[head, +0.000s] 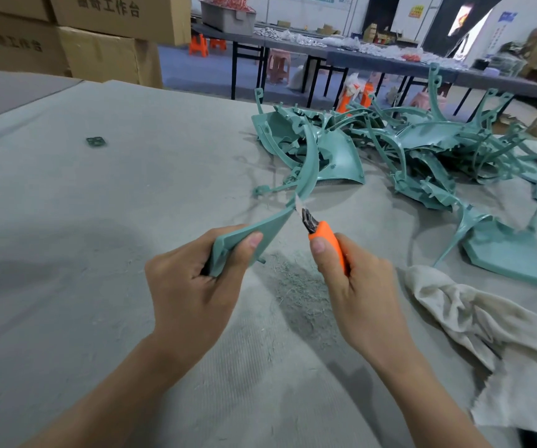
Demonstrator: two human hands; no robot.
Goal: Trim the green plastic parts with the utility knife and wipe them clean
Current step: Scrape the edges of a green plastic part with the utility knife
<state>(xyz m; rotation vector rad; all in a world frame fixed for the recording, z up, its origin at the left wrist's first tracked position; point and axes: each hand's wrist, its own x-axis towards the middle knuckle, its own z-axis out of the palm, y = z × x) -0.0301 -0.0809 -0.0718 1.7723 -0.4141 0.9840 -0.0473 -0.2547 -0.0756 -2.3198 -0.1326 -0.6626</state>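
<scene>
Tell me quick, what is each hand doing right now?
Left hand: grips the curved green plastic part.
Right hand: grips the orange-handled utility knife, blade against the part's edge.

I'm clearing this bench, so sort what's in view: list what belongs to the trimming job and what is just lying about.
Job: curved green part in the left hand; orange utility knife in the right hand; pile of green parts; white cloth.
Lying about: small dark square piece; cardboard boxes; far tables; plastic stools.
</scene>
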